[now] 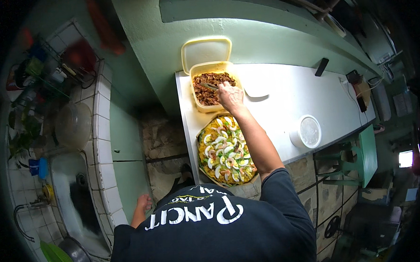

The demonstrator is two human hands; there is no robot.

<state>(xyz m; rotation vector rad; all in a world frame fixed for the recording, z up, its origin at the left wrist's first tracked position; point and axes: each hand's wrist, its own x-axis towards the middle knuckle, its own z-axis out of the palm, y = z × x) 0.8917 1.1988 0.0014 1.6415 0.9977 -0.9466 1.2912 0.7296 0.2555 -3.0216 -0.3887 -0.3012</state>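
My right hand [230,96] grips a metal spoon [209,86] in the yellow plastic tub of brown fried bits [211,87] at the white surface's [283,99] far left, beyond the round noodle platter [225,150]. My left hand [143,202] hangs open, low.

This is a home kitchen. A tiled sink [77,202] sits at one side, with a tap [28,209] over it. Just behind the sink a wire rack [61,58] holds cups and dishes, and a clear bowl [73,124] stands between them. Well away from the sink, a white table [288,99] against a green wall [168,44] holds a tub of cooked meat [211,88] and a big tray of noodles [225,151].
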